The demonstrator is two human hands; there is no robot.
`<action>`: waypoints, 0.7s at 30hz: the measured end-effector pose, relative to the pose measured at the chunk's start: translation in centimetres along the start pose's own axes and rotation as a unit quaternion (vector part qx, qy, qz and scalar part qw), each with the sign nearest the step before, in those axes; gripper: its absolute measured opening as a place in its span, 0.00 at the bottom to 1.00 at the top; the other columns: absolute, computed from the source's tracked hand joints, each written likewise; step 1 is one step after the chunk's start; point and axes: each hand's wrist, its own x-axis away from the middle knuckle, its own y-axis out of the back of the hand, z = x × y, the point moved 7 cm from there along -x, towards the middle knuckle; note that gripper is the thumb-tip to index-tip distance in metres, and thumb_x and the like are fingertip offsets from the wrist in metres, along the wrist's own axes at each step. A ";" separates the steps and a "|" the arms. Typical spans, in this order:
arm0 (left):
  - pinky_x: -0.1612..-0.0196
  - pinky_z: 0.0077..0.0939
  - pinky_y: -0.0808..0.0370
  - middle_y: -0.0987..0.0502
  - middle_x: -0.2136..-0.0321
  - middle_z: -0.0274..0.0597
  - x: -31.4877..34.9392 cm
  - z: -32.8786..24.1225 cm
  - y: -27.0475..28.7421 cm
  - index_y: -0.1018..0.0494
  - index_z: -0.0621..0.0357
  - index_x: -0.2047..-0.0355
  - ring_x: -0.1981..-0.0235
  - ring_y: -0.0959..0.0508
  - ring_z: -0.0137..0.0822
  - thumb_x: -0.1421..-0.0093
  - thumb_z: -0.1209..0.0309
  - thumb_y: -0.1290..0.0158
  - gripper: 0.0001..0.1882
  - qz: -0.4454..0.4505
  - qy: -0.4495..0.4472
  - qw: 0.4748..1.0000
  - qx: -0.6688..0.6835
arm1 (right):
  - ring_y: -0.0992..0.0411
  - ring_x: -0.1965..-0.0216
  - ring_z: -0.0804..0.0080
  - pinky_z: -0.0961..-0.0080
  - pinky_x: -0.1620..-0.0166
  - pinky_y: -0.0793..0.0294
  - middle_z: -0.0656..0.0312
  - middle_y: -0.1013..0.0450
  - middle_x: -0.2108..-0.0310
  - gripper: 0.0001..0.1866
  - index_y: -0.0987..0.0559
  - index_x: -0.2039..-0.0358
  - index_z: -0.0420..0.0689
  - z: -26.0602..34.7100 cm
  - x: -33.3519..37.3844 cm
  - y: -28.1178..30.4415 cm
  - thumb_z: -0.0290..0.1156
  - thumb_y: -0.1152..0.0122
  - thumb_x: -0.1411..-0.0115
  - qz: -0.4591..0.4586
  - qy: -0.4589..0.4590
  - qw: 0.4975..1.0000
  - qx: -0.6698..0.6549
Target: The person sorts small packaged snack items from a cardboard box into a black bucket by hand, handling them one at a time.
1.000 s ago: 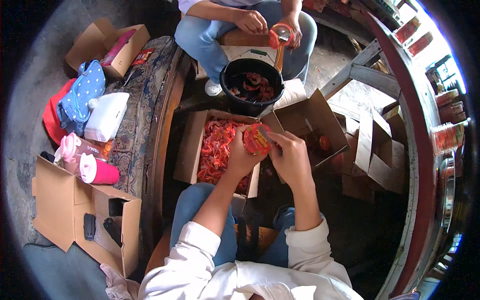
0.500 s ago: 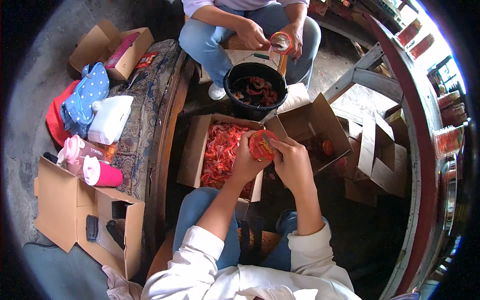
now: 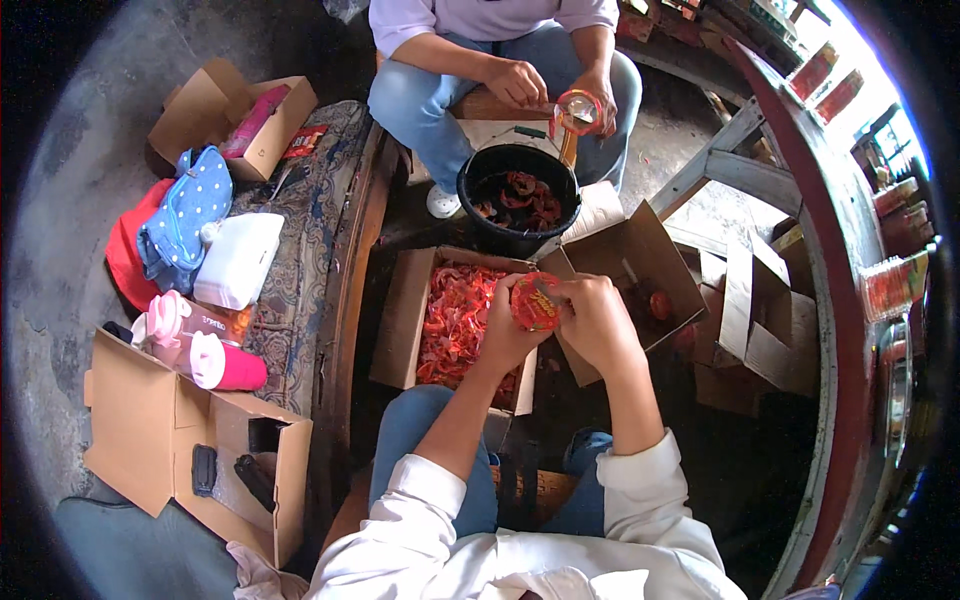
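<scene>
A small round cup (image 3: 535,302) with a red printed top is in my left hand (image 3: 505,338), whose fingers wrap round its left side. My right hand (image 3: 597,312) is closed at the cup's right rim, thumb and fingers pinching its edge. What lies between those fingertips is too small to make out. Below and to the left is a cardboard box (image 3: 400,335) full of red and orange film scraps (image 3: 462,315). To the right, an open carton (image 3: 590,352) holds a few red-topped pieces.
Opposite, a person in jeans (image 3: 405,85) works on a clear cup (image 3: 580,112) above a black bucket (image 3: 482,232) of red scraps. A cushioned bench (image 3: 290,330) with bags, tumblers and boxes is on the left. A wooden frame (image 3: 755,180) and red-edged ledge (image 3: 840,300) stand right.
The whole view has shifted slightly, moving most things right and down. My hands keep hold of the cup at the same rim. The person opposite has drawn one hand away from their cup.
</scene>
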 end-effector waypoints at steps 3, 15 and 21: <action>0.52 0.29 0.32 0.31 0.57 0.43 -0.3 -1.1 0.3 0.41 0.61 0.53 0.55 0.29 0.35 0.60 0.73 0.35 0.35 -0.020 0.021 0.999 -0.036 | 0.28 0.71 0.49 0.64 0.67 0.28 0.44 0.28 0.75 0.10 0.21 0.74 0.36 -0.3 -1.6 -0.4 0.18 0.47 0.60 0.033 -0.001 0.999 0.034; 0.51 0.30 0.33 0.32 0.56 0.45 -0.6 -1.2 1.7 0.43 0.62 0.52 0.55 0.30 0.36 0.62 0.70 0.33 0.39 -0.037 0.036 0.997 -0.059 | 0.26 0.70 0.49 0.64 0.66 0.24 0.43 0.28 0.76 0.06 0.22 0.80 0.36 0.4 -4.9 -1.9 0.22 0.42 0.62 0.187 -0.019 0.978 0.087; 0.51 0.30 0.32 0.31 0.57 0.44 -0.8 -1.5 1.0 0.43 0.60 0.52 0.56 0.29 0.36 0.62 0.71 0.33 0.38 -0.029 0.010 0.998 -0.050 | 0.26 0.75 0.55 0.67 0.72 0.28 0.48 0.28 0.81 0.05 0.22 0.81 0.38 -1.1 -6.6 -3.9 0.22 0.42 0.64 0.220 0.006 0.963 0.158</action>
